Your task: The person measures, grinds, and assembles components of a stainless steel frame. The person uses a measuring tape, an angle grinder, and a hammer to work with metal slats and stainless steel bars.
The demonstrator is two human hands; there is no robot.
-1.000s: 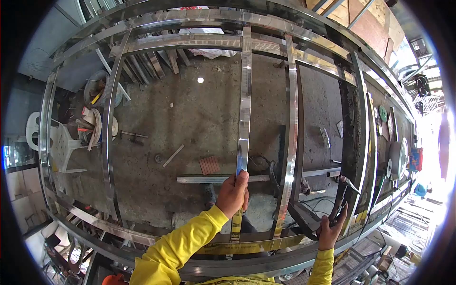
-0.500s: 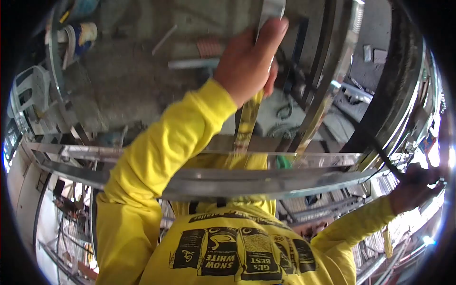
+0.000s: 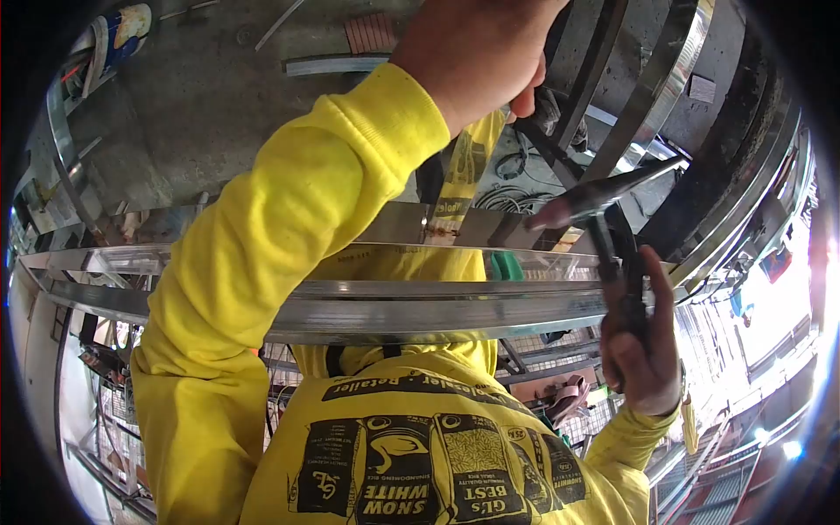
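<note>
At the top edge, my left hand [image 3: 490, 61] is closed around a shiny flat metal bar [image 3: 465, 166], whose polished face mirrors the yellow sleeve. The fingertips are partly cut off by the frame. A brown mark shows where the bar meets a polished metal crosspiece [image 3: 350, 311] in front of my body. On the right, my right hand [image 3: 643, 363] grips the dark handle of a chipping hammer [image 3: 604, 197]. Its head, blurred by motion, has a long pointed end towards the upper right and hovers over the metalwork.
More shiny metal bars [image 3: 652, 96] curve along the right. On the grey floor below lie coiled cable [image 3: 512, 197], a reddish grooved piece [image 3: 369, 33] and a metal strip [image 3: 332, 66]. A stained bucket [image 3: 118, 39] stands at the upper left.
My right hand has swung the hammer in from the far right to over the metalwork. My left hand sits higher in view, still around the bar, and the view has shifted.
</note>
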